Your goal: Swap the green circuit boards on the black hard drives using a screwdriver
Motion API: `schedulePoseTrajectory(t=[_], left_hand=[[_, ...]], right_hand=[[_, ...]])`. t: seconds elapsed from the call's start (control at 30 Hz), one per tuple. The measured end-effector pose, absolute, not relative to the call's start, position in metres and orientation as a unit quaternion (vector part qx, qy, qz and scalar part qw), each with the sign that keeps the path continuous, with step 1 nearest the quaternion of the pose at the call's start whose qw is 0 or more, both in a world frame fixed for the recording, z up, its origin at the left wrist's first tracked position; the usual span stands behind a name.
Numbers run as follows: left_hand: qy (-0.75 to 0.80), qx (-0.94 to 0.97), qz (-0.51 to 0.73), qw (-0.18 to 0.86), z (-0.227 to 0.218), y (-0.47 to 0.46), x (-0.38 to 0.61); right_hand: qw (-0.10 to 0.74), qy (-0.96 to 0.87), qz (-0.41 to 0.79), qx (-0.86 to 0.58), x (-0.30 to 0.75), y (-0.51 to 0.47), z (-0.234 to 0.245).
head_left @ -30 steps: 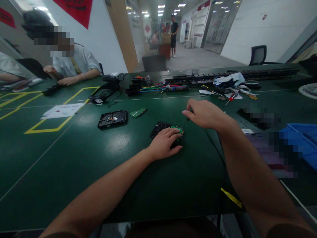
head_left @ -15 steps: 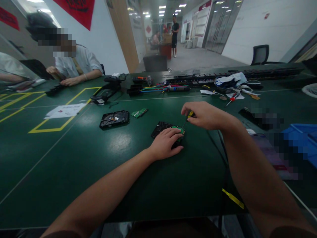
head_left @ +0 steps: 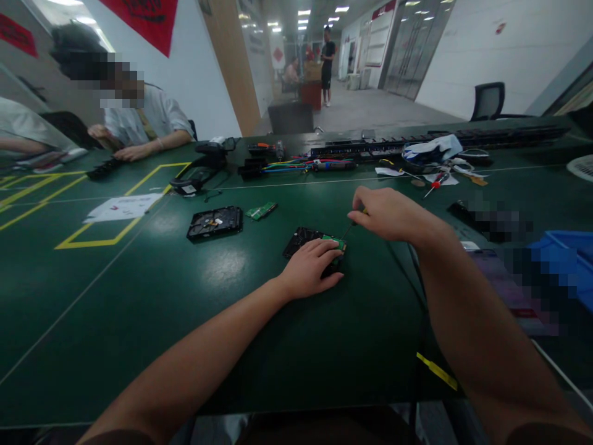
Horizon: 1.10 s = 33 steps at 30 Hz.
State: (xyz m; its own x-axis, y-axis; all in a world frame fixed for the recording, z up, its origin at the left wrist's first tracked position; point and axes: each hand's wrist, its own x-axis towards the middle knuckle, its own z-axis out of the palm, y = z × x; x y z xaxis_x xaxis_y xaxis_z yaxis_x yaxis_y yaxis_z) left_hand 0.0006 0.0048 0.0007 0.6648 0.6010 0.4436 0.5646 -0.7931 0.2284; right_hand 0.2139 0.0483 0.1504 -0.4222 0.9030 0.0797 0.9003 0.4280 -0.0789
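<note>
A black hard drive (head_left: 303,238) with a green circuit board (head_left: 335,241) lies on the green table (head_left: 231,321). My left hand (head_left: 309,269) rests flat on its near side, fingers stretched over the board. Just right of and above the drive, my right hand (head_left: 386,214) is closed around a small screwdriver (head_left: 351,227). Its thin shaft slants down to the board's far right corner.
A second black hard drive (head_left: 215,222) and a loose green board (head_left: 260,211) lie to the left. Cables, tools and a long black strip (head_left: 417,143) crowd the far edge. A blue bin (head_left: 563,259) sits right. A seated person (head_left: 134,117) works at far left.
My right hand has turned on the screwdriver, its fingers shifting over the handle, and sits a little further right. My left hand and the drive have stayed put.
</note>
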Motion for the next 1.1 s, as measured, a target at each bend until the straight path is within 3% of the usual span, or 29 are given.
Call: schedulePoseTrajectory(t=[0.27,0.57,0.9,1.1], left_hand=[[0.317,0.911,0.26,0.043,0.0016,0.0046,0.0012],[0.317,0.911,0.26,0.042,0.0011,0.0047,0.0007],[0.32,0.911,0.255,0.049,0.0021,0.0049,0.0008],[0.319,0.911,0.256,0.048,0.0009,0.0055,0.0008]], right_hand=[[0.076,-0.902,0.043,-0.422,0.2217,0.0559,0.1464],[0.029,-0.837,-0.002,-0.546,0.2178,0.0485,0.1506],[0.08,-0.9,0.031,-0.427,0.22,0.0567,0.1448],[0.074,-0.89,0.032,-0.448,0.2209,0.0541,0.1471]])
